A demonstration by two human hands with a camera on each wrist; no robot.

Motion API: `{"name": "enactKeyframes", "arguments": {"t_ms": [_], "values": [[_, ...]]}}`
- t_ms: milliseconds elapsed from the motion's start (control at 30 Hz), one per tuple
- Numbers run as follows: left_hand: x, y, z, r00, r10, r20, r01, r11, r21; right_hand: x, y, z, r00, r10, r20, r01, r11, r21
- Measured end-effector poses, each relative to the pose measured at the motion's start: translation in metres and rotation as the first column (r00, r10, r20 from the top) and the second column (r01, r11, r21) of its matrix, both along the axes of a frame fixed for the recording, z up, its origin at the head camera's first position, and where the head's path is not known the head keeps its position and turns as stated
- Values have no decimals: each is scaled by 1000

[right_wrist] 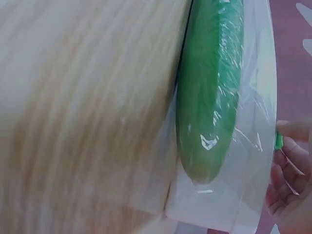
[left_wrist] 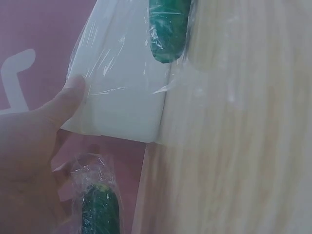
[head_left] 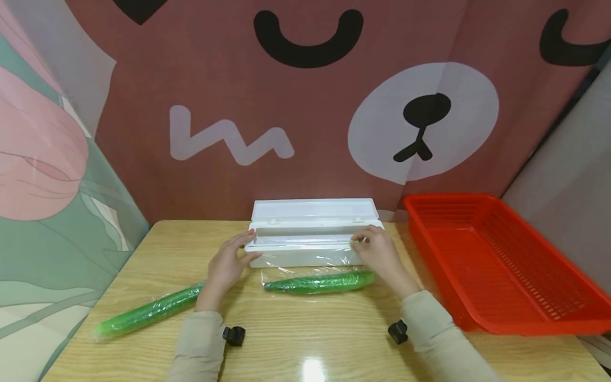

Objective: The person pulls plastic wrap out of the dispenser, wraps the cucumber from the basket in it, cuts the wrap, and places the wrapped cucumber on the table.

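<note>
A white cling film dispenser [head_left: 305, 258] stands at the table's back edge with its lid [head_left: 315, 209] raised. Clear cling film [left_wrist: 117, 73] comes over its front and covers a cucumber [head_left: 320, 283] lying before it. My left hand [head_left: 226, 265] grips the dispenser's left end, thumb on the front and fingers at the top rim. At the right end of the same rim, my right hand [head_left: 379, 252] pinches a small green slide cutter [right_wrist: 279, 140], mostly hidden by the fingers. A second cucumber [head_left: 150, 313], wrapped in film, lies at the left, partly behind my left wrist.
A red plastic basket [head_left: 458, 297] stands at the right of the wooden table [head_left: 277, 339], close to my right forearm. Behind the table hangs a reddish-brown printed curtain [head_left: 315, 106]. Black wrist mounts [head_left: 234, 336] show by both sleeves.
</note>
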State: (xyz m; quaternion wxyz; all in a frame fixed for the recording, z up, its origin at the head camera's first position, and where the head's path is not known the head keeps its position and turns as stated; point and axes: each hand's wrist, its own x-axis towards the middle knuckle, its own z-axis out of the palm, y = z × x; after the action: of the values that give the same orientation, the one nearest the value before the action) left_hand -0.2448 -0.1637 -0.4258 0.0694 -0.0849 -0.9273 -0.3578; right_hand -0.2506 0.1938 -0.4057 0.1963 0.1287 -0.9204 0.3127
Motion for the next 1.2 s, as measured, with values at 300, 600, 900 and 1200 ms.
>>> {"name": "enactKeyframes", "arguments": {"t_ms": [300,600,900,1200], "values": [[0,0,-3,1000,7,-7,-7,1000,-17,2,4,-9,997,-76,7,76,995,-59],[0,-2,-2,1000,11,-13,-11,1000,-25,4,27,-17,988,-136,-69,129,987,-97],[0,-1,-2,1000,9,-7,-9,1000,-15,7,31,-19,982,-188,-35,181,973,-140],[0,-1,-1,1000,0,1,0,1000,-5,9,34,-20,975,-211,-70,197,966,-169]]}}
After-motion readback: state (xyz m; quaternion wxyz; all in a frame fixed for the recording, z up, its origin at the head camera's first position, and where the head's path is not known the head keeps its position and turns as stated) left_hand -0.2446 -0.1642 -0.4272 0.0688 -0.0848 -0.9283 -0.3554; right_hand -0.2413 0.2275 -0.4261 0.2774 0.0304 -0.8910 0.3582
